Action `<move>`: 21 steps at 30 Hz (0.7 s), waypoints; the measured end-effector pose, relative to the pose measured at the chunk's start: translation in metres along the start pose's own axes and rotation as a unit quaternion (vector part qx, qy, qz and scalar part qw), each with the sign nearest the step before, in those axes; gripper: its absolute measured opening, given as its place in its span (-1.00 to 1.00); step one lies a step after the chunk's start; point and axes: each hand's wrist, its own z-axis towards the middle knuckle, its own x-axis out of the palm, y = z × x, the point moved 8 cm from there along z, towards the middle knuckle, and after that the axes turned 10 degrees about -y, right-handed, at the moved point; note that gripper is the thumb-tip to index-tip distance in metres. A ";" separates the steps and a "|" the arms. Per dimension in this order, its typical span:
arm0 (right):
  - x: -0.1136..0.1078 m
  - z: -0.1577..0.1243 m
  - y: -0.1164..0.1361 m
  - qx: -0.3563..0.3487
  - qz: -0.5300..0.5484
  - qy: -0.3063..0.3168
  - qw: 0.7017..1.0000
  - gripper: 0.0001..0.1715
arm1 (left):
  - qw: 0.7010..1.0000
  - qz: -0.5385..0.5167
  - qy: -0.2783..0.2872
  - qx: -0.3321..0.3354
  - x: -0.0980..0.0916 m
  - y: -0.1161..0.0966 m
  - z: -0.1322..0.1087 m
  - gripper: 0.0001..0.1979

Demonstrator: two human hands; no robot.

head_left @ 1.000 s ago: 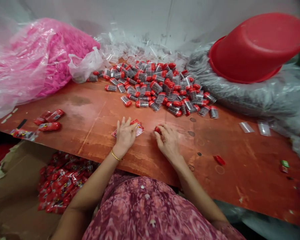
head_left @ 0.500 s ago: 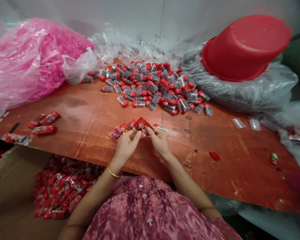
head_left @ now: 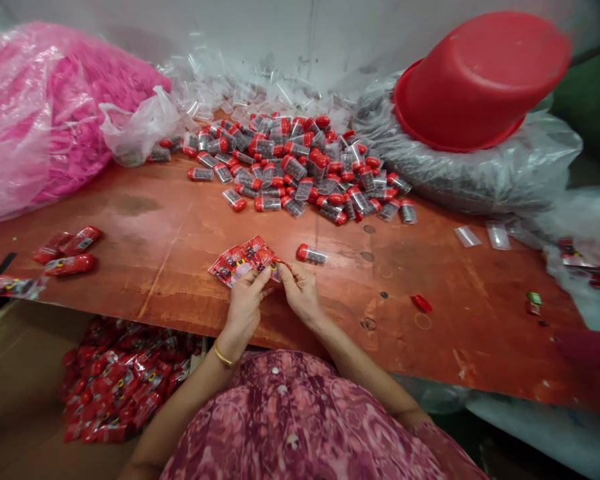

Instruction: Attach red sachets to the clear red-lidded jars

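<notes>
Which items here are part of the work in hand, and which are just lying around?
In hand:
left hand and right hand, both pinching one of the red sachets
lone capsule beside them
capsule pile

Lying about:
red basin
pink bag
clear empty bags

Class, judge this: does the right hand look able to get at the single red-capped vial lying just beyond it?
Probably yes: the vial lies alone on bare table near the right hand, though its fingers pinch a red packet.
</notes>
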 end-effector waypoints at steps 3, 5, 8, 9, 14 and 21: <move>-0.021 0.013 0.005 -0.078 -0.107 0.023 0.991 -0.58 | 1.000 -0.015 -0.006 -0.017 -0.002 -0.006 0.005 -0.71; -0.043 0.026 0.000 -0.127 -0.240 0.005 0.962 -0.61 | 0.999 -0.024 -0.019 -0.036 -0.005 -0.007 0.008 -0.71; -0.066 0.038 -0.018 -0.156 -0.391 0.016 0.907 -0.43 | 0.998 -0.021 -0.014 -0.060 -0.005 -0.007 0.009 -0.73; -0.068 0.039 -0.025 -0.166 -0.410 0.035 0.896 -0.45 | 0.998 -0.018 -0.008 -0.063 -0.004 -0.007 0.008 -0.75; -0.066 0.033 -0.037 -0.183 -0.396 0.075 0.897 -0.57 | 0.996 -0.017 0.014 -0.083 0.000 -0.004 0.006 -0.79; -0.066 0.007 -0.018 -0.097 -0.175 0.061 0.978 -0.61 | 0.995 -0.031 0.014 -0.093 -0.002 -0.002 0.006 -0.78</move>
